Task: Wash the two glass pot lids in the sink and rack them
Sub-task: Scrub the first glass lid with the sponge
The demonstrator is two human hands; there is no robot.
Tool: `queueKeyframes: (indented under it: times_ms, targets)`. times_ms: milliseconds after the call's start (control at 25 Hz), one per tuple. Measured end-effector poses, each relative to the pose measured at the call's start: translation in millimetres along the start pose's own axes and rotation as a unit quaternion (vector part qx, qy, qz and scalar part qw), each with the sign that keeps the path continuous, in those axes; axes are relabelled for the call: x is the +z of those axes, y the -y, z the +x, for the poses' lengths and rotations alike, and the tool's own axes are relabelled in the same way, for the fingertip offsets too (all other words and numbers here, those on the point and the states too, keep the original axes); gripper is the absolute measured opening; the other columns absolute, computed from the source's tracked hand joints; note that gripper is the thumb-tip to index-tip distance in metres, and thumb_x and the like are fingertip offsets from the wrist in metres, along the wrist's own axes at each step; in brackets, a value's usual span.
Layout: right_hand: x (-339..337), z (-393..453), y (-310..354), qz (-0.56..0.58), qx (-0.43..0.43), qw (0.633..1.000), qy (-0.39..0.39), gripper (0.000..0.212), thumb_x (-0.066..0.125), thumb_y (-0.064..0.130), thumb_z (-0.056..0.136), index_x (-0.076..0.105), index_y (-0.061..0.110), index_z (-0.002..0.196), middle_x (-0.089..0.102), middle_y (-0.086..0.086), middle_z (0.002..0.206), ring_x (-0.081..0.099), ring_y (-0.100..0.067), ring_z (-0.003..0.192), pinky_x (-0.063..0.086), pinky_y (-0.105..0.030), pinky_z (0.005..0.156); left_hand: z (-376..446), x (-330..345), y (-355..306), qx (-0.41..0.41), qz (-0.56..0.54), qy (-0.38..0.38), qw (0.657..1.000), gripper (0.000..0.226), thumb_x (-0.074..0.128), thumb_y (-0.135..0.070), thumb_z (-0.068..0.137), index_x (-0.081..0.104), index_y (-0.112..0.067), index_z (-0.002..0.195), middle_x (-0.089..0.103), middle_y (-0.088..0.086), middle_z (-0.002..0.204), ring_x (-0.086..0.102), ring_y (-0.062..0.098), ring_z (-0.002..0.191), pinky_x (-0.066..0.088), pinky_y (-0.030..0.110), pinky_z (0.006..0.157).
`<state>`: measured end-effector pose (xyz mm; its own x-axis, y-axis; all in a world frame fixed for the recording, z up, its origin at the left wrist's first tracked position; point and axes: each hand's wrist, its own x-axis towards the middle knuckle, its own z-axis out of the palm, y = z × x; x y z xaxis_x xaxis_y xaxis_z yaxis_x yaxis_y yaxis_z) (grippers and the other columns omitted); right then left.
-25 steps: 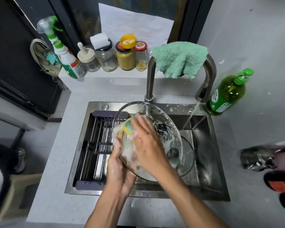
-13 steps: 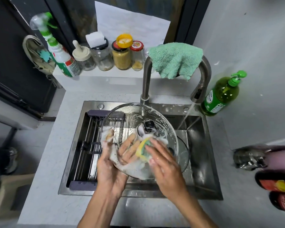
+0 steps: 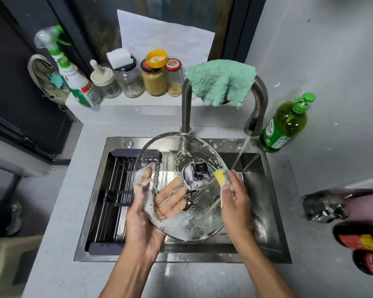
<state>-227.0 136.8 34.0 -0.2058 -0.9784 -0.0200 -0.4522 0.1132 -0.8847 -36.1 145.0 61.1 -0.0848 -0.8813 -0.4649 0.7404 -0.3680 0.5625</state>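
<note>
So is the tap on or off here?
On. A stream of water runs from the tap spout down into the sink, to the right of the soapy lid and not onto it.

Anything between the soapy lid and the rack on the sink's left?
Nothing visible. The left hand holds the glass lid right beside the rack, whose bars show bare. The right hand with the sponge is on the far side.

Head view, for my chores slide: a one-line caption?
Left hand holds a soapy glass lid over the sink; right hand scrubs with a sponge.
</note>
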Motion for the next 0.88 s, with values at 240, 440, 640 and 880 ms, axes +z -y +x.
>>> queueKeyframes:
  times_ms: [240,440,640,880]
  targets:
    - [-19.1,80.1,33.0,0.164,0.049,0.977,0.129,0.043,0.057,0.004,0.095,0.063,0.035,0.124,0.040,0.020,0.152,0.056,0.001,0.116,0.046,-0.006,0.081,-8.7,5.3,-2.9,0.013,0.065,0.017,0.998,0.047,0.028,-0.047,0.107,0.043,-0.025,0.144,0.063,0.029,0.130,0.064,0.051,0.114,0.060,0.053,0.084]
    - [-17.4,99.2,51.3,0.152,0.000,0.968,0.198,0.046,0.057,0.008,0.097,0.060,0.045,0.124,0.034,0.021,0.157,0.059,0.000,0.117,0.054,-0.014,0.073,-11.0,16.2,-4.7,0.016,0.112,0.032,0.993,0.052,0.043,-0.051,0.100,0.045,-0.027,0.146,0.065,0.028,0.128,0.064,0.050,0.113,0.059,0.053,0.087]
    - [4.3,85.7,69.8,-0.001,-0.100,0.977,0.190,0.046,0.051,0.020,0.102,0.042,0.044,0.140,0.024,0.022,0.161,0.059,-0.005,0.115,0.053,-0.012,0.076,-10.9,23.5,-3.7,0.025,0.143,0.033,0.989,0.061,0.063,-0.035,0.088,0.045,-0.019,0.145,0.067,0.026,0.126,0.066,0.047,0.112,0.060,0.047,0.084]
    - [35.8,31.2,67.5,0.045,-0.138,0.987,0.070,0.044,0.040,0.038,0.104,0.032,0.060,0.141,0.046,0.009,0.152,0.058,-0.017,0.119,0.052,-0.015,0.087,-15.2,7.5,8.5,0.102,0.274,0.029,0.956,0.026,0.073,-0.031,0.085,0.074,-0.028,0.111,0.076,0.009,0.096,0.075,0.019,0.086,0.059,0.031,0.071]
